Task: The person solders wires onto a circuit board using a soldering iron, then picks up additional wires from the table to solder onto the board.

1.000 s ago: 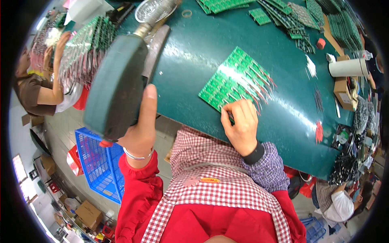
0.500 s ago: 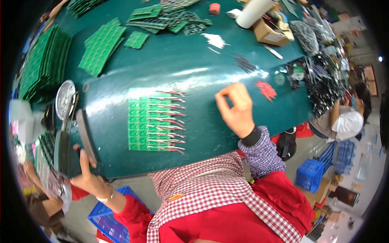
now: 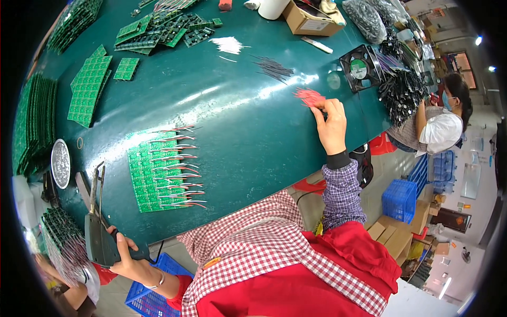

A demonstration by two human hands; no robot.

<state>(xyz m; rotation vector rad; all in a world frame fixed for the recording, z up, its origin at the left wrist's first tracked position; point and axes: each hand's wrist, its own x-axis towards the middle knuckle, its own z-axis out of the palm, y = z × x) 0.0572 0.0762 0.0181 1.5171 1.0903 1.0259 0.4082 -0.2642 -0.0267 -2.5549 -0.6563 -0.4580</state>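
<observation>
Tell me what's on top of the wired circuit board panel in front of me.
Thin red, white and dark wires lie across the right part of the circuit board panel and past its right edge. They hide strips of its face; the tabletop beneath is covered.

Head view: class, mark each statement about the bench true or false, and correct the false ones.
1. The left hand holds a dark green soldering gun. True.
2. The black wire pile lies between the white wire pile and the red wire pile. True.
3. The right hand is at the white wire pile. False: it is at the red wire pile.
4. Wires stick out past the left edge of the wired circuit board. False: past its right edge.
5. The fan is right of the red wire pile. True.
</observation>
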